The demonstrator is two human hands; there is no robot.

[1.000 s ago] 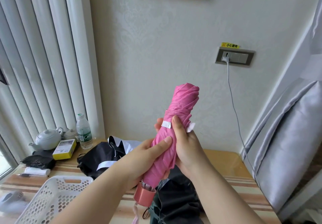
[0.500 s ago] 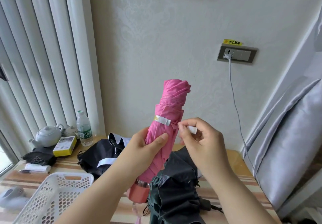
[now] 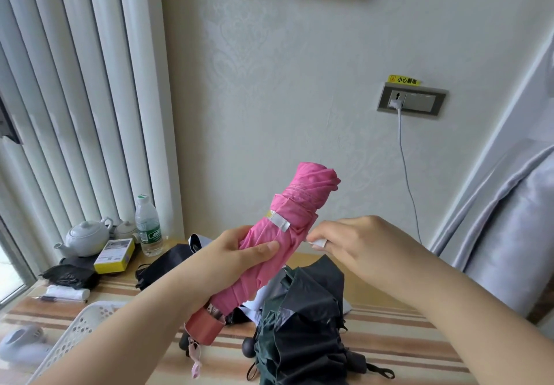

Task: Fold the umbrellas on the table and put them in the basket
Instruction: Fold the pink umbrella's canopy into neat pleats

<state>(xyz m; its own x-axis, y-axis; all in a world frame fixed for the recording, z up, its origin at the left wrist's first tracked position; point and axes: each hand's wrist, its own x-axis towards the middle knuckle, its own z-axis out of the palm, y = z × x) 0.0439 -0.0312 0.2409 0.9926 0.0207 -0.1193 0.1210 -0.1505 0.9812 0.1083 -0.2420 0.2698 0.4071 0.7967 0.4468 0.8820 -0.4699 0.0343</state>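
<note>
Rolled pink fabric umbrella (image 3: 287, 234), being held tilted above the striped wooden table (image 3: 398, 342), its coral handle (image 3: 205, 326) pointing down and toward the viewer. The left hand (image 3: 236, 252) is gripping the umbrella's middle, fingers curled round the canopy. The right hand (image 3: 356, 243) is pinching a small white tab (image 3: 319, 243), apparently the closing strap's end, just beside the roll. An unfolded black umbrella (image 3: 305, 321) is lying on the table below; a white perforated plastic basket (image 3: 78, 330) is sitting at lower left.
</note>
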